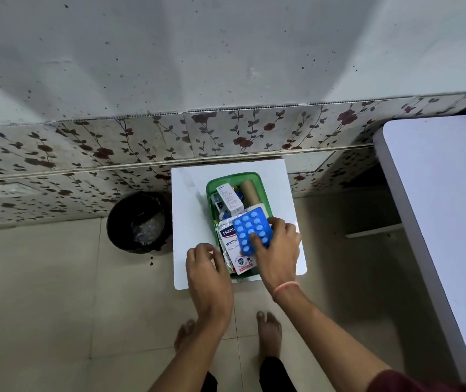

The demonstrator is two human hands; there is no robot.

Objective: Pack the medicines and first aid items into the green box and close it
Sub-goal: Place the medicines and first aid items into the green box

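The open green box (210,184) stands on a small white table (189,210), filled with medicines. Inside lie a white carton (229,197), a brown bandage roll (250,191) and a Hansaplast pack (233,244). On top of these rests a blue blister strip of tablets (250,228). My right hand (278,250) grips that strip at its near right side, thumb on top. My left hand (206,267) hovers at the box's near left edge with fingers curled and nothing in it. No lid shows in the view.
A black bin (138,222) stands on the floor left of the small table. A larger white table (446,210) runs along the right. A floral tiled wall band (169,142) is just behind. My bare feet (268,332) are on the beige floor tiles.
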